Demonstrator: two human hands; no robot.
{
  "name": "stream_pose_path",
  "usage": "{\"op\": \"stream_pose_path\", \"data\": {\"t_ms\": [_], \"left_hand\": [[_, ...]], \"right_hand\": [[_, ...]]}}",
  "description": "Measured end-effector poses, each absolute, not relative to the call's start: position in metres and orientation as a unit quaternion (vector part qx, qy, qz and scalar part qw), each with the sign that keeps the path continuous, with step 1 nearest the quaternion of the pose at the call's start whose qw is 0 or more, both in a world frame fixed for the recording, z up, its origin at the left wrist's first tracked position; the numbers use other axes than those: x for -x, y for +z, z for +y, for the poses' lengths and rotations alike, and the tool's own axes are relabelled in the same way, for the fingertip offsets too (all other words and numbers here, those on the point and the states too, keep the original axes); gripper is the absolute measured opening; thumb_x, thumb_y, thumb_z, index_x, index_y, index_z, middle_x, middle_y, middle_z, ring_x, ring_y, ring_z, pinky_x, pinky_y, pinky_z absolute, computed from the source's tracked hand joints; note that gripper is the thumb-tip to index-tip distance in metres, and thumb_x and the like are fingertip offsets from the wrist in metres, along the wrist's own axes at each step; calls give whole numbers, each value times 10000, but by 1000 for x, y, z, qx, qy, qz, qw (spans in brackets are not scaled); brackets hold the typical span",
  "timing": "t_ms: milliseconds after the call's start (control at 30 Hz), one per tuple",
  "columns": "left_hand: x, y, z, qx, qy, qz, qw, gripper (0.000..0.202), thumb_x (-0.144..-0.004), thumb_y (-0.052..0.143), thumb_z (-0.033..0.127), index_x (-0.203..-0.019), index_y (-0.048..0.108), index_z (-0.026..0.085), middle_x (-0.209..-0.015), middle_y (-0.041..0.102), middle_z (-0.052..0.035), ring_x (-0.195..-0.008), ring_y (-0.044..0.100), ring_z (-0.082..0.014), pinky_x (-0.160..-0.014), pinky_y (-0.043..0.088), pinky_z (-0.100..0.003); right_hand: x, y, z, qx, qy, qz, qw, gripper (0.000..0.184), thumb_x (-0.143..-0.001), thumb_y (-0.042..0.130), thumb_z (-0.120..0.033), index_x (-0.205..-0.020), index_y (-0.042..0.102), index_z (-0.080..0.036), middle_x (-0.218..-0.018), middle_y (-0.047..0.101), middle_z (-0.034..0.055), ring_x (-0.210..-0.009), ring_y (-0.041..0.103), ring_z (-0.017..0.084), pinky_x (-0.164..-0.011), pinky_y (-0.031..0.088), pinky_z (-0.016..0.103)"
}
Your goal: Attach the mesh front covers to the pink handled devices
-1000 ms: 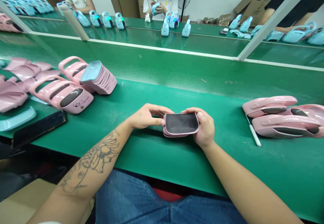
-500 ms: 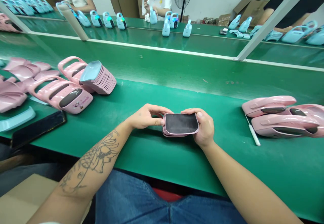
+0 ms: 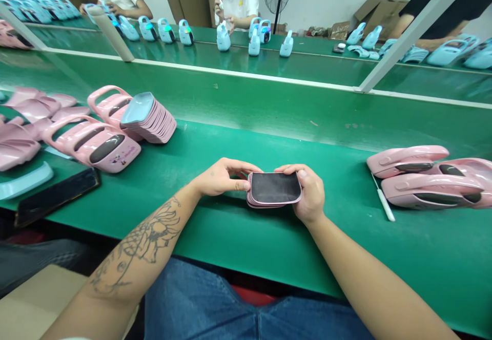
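A short stack of pink-edged panels (image 3: pixel 275 188) with a dark top face lies on the green table in front of me. My left hand (image 3: pixel 226 176) grips its left end, thumb at the near side and fingers along the far edge. Around the right end is my right hand (image 3: pixel 309 190), its thumb pressed on the side. Further left stands a leaning stack of similar pink panels (image 3: pixel 161 120), topped by a light blue one (image 3: pixel 137 108). To the right, a white-handled screwdriver (image 3: pixel 386 205) rests against pink plastic housings (image 3: pixel 430 189).
Pink housings (image 3: pixel 92 143), a black phone (image 3: pixel 57 196) and a curved blue piece (image 3: pixel 26 182) lie at the left. A white rail (image 3: pixel 246 76) crosses behind. Beyond it, people sit by several light blue housings (image 3: pixel 223 38). A cardboard box (image 3: pixel 34 304) is at lower left.
My hands and the panel stack stay put. Across the rail, a light blue housing now stands on the far bench, slightly left and nearer, and the co-worker's hands have shifted.
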State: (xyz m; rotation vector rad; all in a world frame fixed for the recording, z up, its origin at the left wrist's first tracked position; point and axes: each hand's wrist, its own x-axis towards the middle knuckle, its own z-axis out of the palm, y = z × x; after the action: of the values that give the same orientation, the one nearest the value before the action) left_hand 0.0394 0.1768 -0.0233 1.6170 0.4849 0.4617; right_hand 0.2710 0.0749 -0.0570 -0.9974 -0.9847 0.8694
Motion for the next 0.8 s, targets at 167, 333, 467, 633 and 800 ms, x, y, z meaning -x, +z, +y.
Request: {"op": "stream_pose_path", "data": {"t_ms": [167,333,467,633,800], "left_hand": [[-39,-22,177,-709,200,214,641,512,-824,872,368,-1266,757,136,-1263,769,-170,-1141,743,-294,-1001,590,-403],[-39,-23,177,-715,195,218,635,527,-825,871,374,-1275,753,127,-1268,765,-174,-1148,738,-299,-1012,583,-404],[-39,-23,177,-712,197,217,638,514,-826,871,353,-1276,752,137,-1268,767,-169,-1133,743,-288,-1001,587,-401],[-39,-22,178,-708,198,216,642,507,-819,876,345,-1269,757,145,-1265,769,-165,-1118,747,-279,-992,590,-395],[-39,-22,178,-709,201,214,641,498,-819,875,350,-1261,761,151,-1227,784,-156,-1083,757,-273,-964,602,-389]], "right_hand": [[-271,-57,74,438,392,-437,681,270,-967,596,-441,-877,759,-244,-960,804,67,-979,728,274,-910,555,442],[-271,-57,74,437,395,-434,682,269,-971,607,-446,-878,758,-244,-961,804,63,-978,727,268,-906,555,430],[-270,-57,75,444,388,-438,678,277,-971,598,-462,-877,748,-249,-957,802,58,-978,731,268,-912,561,439],[-270,-56,75,445,383,-441,678,279,-976,591,-451,-879,756,-248,-956,805,58,-979,733,266,-912,558,434],[-270,-56,74,447,383,-444,676,281,-982,583,-454,-881,753,-255,-962,802,55,-983,732,264,-919,558,437]]}}
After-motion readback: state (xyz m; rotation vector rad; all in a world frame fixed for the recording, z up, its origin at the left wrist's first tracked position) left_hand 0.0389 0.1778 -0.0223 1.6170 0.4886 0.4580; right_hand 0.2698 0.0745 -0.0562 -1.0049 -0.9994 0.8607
